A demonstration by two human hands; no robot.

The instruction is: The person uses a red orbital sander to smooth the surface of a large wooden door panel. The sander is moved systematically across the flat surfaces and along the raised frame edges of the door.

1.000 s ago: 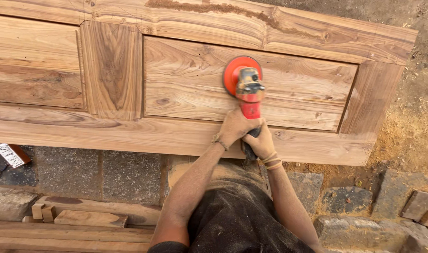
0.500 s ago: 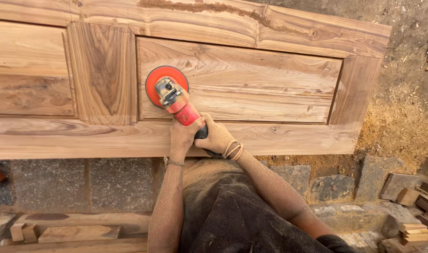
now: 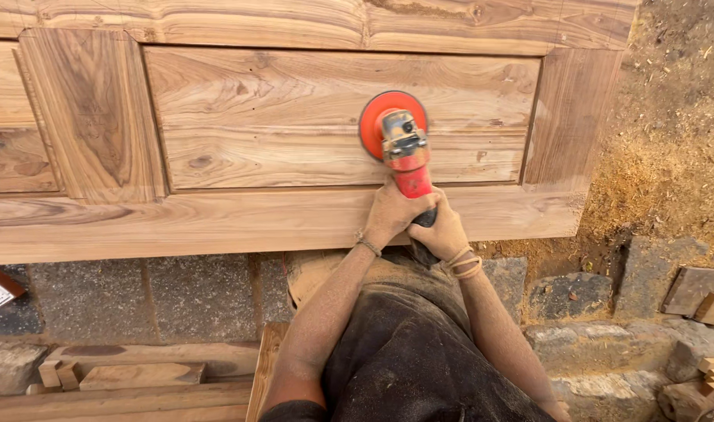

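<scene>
At centre of the head view, a red angle grinder [image 3: 408, 156] with an orange sanding disc [image 3: 382, 121] rests on the recessed panel [image 3: 294, 117] of a wooden door [image 3: 216, 219] lying flat. Both hands are clamped on its handle, side by side: left hand [image 3: 392, 212] at 9 o'clock, right hand [image 3: 444, 233] at 3 o'clock. Stone blocks [image 3: 99, 301] lie at 7 o'clock, sawdust-strewn ground [image 3: 677, 133] at 2 o'clock.

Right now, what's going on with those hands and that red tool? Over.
Left hand and right hand both gripping the red sander. Orange disc against the recessed wooden panel. Nothing blocking the tool.
</scene>
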